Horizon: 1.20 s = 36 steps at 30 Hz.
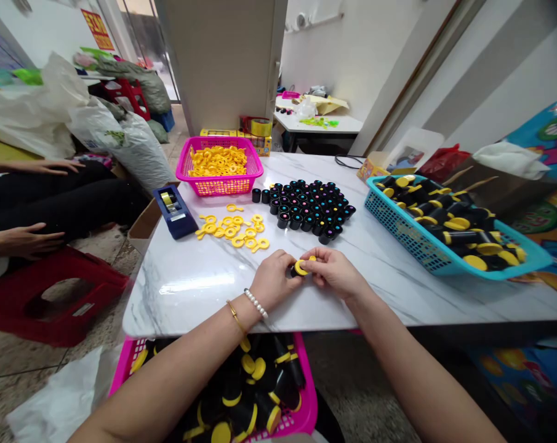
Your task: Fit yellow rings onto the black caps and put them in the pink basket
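Near the front of the white marble-patterned table [186,289], my left hand [273,280] is closed around a small black cylinder [293,271], mostly covered by my fingers. My right hand [336,271] pinches a yellow ring with a tab [301,267], which touches the end of that cylinder. Whether the ring is seated on it I cannot tell. Beyond my hands stand several black cylinders [306,206] with coloured dots in their tops. Several loose yellow rings [232,231] lie to the left of them.
A pink basket [220,184] of yellow rings stands behind a blue tape dispenser [175,212]. At right, a turquoise basket [398,237] holds black-and-yellow pieces. Another pink basket [308,394] of such pieces sits below the table edge. A person's hands [26,240] rest at left, above a red stool [52,295].
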Motion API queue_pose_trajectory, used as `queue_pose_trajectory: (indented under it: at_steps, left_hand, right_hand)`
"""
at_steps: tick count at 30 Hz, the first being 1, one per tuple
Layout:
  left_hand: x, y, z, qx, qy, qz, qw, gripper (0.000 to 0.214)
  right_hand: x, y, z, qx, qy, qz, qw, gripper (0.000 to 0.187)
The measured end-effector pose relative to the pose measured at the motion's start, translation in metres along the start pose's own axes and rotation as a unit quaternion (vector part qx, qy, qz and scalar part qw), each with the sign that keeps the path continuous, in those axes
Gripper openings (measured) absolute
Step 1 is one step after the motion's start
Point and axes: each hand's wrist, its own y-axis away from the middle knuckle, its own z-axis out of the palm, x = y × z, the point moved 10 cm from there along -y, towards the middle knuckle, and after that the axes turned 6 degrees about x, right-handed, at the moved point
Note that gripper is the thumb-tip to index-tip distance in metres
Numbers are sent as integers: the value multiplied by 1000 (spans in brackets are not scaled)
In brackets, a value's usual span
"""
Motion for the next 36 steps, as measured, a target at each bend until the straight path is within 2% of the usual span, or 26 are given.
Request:
queue_pose_trajectory:
  at_steps: [3,5,9,15,19,21,24,27,30,36]
  left_hand:
    - [3,-1,-4,-2,-9,-2,1000,12]
    - [4,-1,-4,-26,9,-12,1000,17]
    - [-9,-3,2,-78,83,-92,989,35]
    - [-20,-8,20,-148,183,-147,961,34]
    - [-20,-4,19,-149,181,-169,957,33]
    - [-17,-2,10,-106,143,-148,973,31]
    - [-6,3,1,-53,103,-82,990,31]
    - [4,6,-2,-22,73,-16,997,41]
    - [4,5,-7,14,38,4,999,31]
    - [15,10,-1,-25,-4,55,998,22]
  right_hand:
    - [-1,0,1,6,-12,-6,1000,30]
    - [-1,1,3,1,-17,-7,1000,31]
    - [2,2,6,-13,-31,0,999,29]
    - [14,1,10,-32,-134,46,989,33]
    - [12,3,7,-8,-113,19,993,31]
    - [11,3,7,-1,-100,8,995,30]
    - [10,4,6,6,-98,0,995,31]
    - [11,6,5,4,-119,1,993,32]
    - [13,12,3,-22,-147,10,989,30]
    - [21,17,-3,-86,-173,44,980,25]
